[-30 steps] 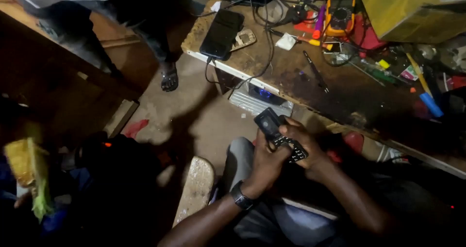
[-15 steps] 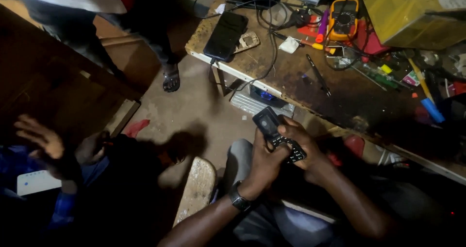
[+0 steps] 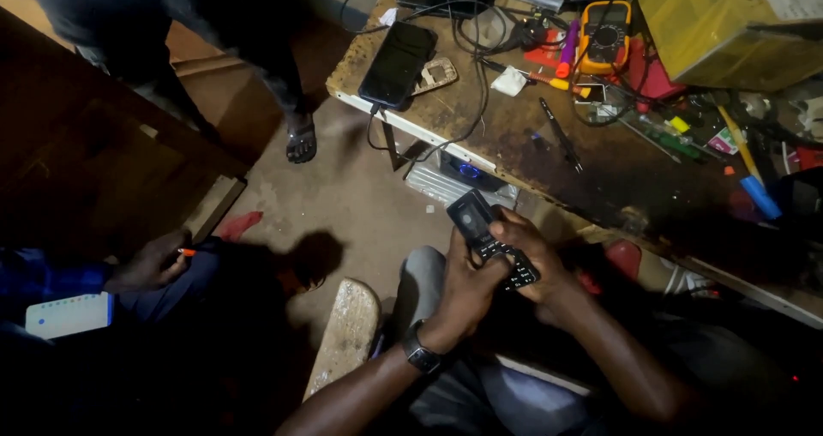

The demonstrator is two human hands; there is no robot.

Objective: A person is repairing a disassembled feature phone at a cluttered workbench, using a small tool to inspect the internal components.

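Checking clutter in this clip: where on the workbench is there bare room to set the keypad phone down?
The bare patch is the dark front strip of the workbench, between the black smartphone and the blue marker, holding only a thin pen-like tool. It is crowded at the back around the yellow multimeter, cables and yellow box.

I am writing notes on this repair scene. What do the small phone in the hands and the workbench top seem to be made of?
The keypad phone, held by the left hand and right hand, looks like black plastic with a dull sheen and raised keys. The workbench top seems to be bare wood, brown, stained and scuffed, with a pale edge.
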